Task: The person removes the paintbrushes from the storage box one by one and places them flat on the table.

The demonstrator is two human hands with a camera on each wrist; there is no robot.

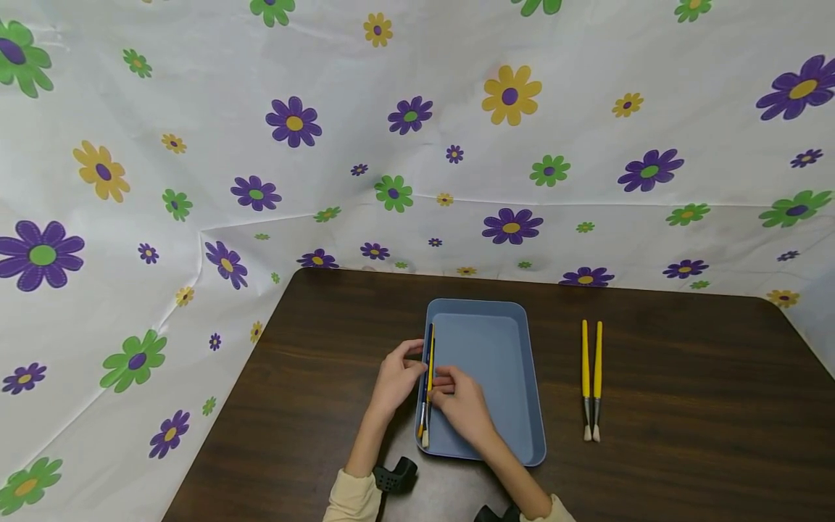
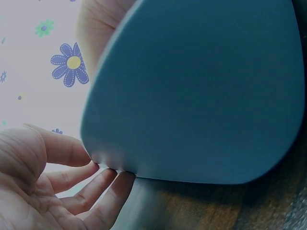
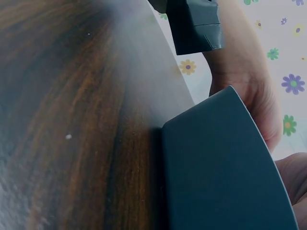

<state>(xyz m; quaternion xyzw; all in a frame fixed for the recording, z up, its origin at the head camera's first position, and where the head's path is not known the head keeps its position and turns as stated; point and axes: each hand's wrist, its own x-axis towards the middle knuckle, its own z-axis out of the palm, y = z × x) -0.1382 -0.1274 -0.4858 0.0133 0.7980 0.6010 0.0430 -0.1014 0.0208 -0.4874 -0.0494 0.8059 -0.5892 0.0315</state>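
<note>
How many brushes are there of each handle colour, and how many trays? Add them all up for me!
Tray: 1
Yellow brushes: 3 (1 in the tray, 2 on the table)
Dark brush: 1 (in the tray)
Total: 5

legible markings: none. no text, label, brand, number or sign can be read in the head view or either wrist view. brushes (image 1: 599, 355): handles too small in view for any lettering to be made out. tray (image 1: 502, 348): no writing readable.
</note>
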